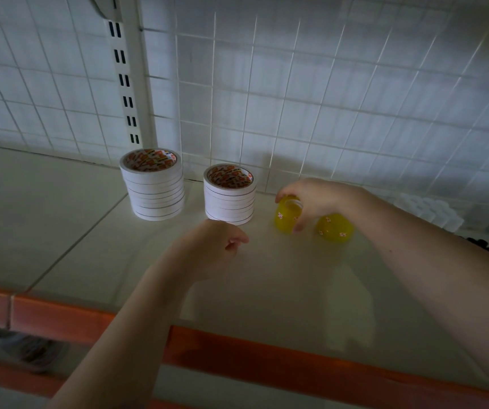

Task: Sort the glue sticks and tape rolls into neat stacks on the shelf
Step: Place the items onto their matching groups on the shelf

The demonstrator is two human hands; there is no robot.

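Note:
Two stacks of white tape rolls stand near the back of the shelf [75, 231]: a taller stack [153, 184] on the left and a shorter stack [230, 194] to its right. My right hand [314, 199] grips the top of a stack of yellow tape rolls [287, 218]. Another stack of yellow tape rolls [334, 228] sits just right of it, partly hidden under my wrist. My left hand [216, 246] hovers in front of the shorter white stack, fingers loosely curled, holding nothing.
A white wire grid panel [325, 98] backs the shelf, with a slotted upright post [128, 84] at left. An orange rail [266, 358] runs along the shelf's front edge. Small white items [429, 211] are clustered at the far right.

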